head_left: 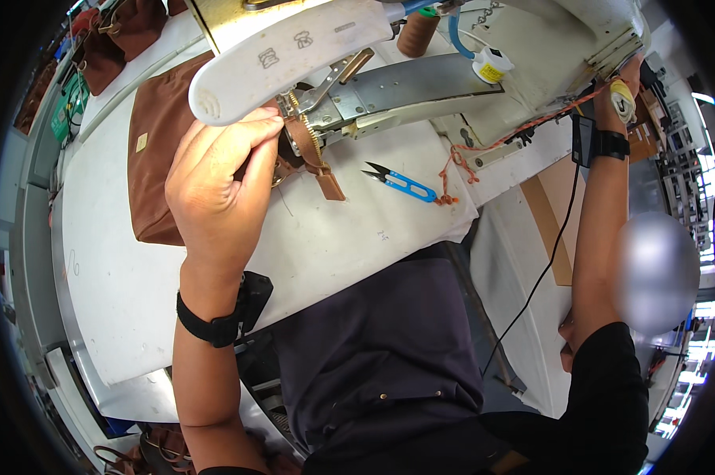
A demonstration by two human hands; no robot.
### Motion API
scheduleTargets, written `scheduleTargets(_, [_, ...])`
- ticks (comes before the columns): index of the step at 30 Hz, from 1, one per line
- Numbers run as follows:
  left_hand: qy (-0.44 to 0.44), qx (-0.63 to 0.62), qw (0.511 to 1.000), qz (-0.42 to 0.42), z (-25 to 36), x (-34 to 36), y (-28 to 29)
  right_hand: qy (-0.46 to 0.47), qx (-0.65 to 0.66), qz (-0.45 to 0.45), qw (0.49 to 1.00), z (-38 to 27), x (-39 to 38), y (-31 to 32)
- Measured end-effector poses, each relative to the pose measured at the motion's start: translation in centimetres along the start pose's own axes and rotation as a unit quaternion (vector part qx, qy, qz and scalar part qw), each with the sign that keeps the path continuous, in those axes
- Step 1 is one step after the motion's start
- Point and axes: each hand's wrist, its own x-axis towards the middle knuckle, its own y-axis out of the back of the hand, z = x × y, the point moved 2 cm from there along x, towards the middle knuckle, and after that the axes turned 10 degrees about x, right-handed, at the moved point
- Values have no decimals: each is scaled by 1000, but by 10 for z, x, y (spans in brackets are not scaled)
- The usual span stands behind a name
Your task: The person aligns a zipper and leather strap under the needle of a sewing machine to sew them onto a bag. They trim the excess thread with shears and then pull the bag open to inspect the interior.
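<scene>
My left hand pinches a brown zippered piece under the presser area of a sewing machine, beside a long white cover. A brown leather tab hangs from the piece, and a brown bag lies behind the hand at left. My right hand is raised to the machine's right end, near a pale yellowish cloth-like item; its fingers are mostly hidden. Blue thread snips lie on the white worktop, with tangled orange cord beside them.
A brown thread spool and a small white bottle sit on or behind the machine. More brown bags are at the upper left. A black cable runs down from my right wrist. A cardboard piece stands below the table's right part.
</scene>
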Motion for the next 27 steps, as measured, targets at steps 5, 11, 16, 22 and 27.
scheduleTargets(5, [-12,-3,999,32,3,4,-3,-66,70,8,995,2,0,1])
scheduleTargets(11, [-19,-19,999,39,8,6,-6,56,-69,-40,995,34,24,29])
scheduleTargets(16, [-13,-12,999,30,4,2,-3,-102,165,7,981,-3,-3,4])
scheduleTargets(22, [-13,-16,999,25,6,3,-3,-38,-81,-12,996,8,13,20])
scheduleTargets(27, [-16,-9,1000,20,7,1,-1,-113,-17,20,993,-10,15,21])
